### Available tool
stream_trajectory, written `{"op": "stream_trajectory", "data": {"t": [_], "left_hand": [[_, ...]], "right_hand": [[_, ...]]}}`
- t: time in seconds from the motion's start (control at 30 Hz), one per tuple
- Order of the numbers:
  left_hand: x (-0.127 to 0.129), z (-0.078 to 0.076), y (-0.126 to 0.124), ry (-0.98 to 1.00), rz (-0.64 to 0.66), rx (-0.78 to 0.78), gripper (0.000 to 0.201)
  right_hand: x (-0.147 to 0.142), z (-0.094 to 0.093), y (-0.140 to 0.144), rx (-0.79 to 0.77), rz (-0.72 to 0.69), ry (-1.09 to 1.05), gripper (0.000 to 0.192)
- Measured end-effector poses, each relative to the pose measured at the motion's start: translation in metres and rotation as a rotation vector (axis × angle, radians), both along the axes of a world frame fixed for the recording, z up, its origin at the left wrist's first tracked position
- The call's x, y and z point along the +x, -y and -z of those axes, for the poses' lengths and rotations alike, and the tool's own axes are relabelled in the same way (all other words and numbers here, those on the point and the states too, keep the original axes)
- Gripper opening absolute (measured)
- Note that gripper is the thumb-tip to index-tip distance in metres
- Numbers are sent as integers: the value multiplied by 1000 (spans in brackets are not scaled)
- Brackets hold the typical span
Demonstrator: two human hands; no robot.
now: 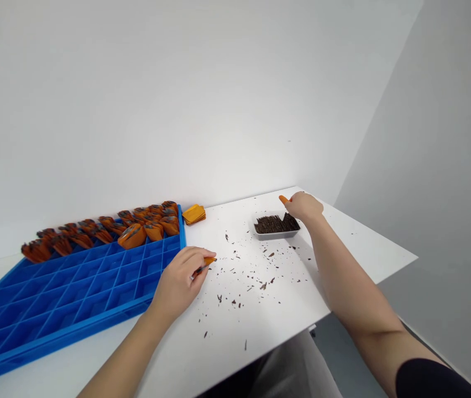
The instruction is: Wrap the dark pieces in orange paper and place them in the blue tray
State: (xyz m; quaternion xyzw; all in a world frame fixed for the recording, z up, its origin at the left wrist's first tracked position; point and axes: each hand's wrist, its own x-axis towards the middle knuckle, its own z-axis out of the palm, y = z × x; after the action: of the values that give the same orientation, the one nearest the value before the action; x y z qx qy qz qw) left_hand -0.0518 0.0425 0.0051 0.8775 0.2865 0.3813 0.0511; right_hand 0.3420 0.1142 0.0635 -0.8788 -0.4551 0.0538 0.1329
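My left hand point(181, 280) is closed at the right edge of the blue compartment tray point(94, 309), low over the white table. Between its thumb and fingers is a small orange packet point(197, 271) with dark markings, mostly covered by the hand. My right hand point(305, 207) is above the far right corner of a clear plastic container point(275, 236). One finger, which seems to wear an orange finger cot point(283, 199), stretches out to the left; the other fingertips are hidden. Thin dark brown strips point(276, 224) stand packed in rows in the container.
Several filled orange packets point(132, 236) stand in the tray's back rows. Flat yellow-orange packets point(194, 214) lie stacked beside its far right corner. Dark brown crumbs point(263, 286) are scattered over the white table point(235, 309). A white wall point(227, 110) rises behind.
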Motion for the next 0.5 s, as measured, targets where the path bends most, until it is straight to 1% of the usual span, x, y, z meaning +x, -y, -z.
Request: {"op": "stream_trajectory", "data": {"t": [0.1,0.23,0.3,0.4,0.5], "left_hand": [[-1,0,0,-12,-3,-9,17],[-1,0,0,-23,-3,-17,16],[-1,0,-1,-26,-4,-21,17],[-2,0,-1,-36,-4,-27,17],[-2,0,-1,-49,-5,-36,18]], "right_hand": [[9,1,0,-56,40,26,58],[13,3,-1,-107,43,37,65],[12,2,-1,-114,29,27,63],[7,0,0,-129,-12,-25,55],[1,1,0,-126,-95,-63,49]]}}
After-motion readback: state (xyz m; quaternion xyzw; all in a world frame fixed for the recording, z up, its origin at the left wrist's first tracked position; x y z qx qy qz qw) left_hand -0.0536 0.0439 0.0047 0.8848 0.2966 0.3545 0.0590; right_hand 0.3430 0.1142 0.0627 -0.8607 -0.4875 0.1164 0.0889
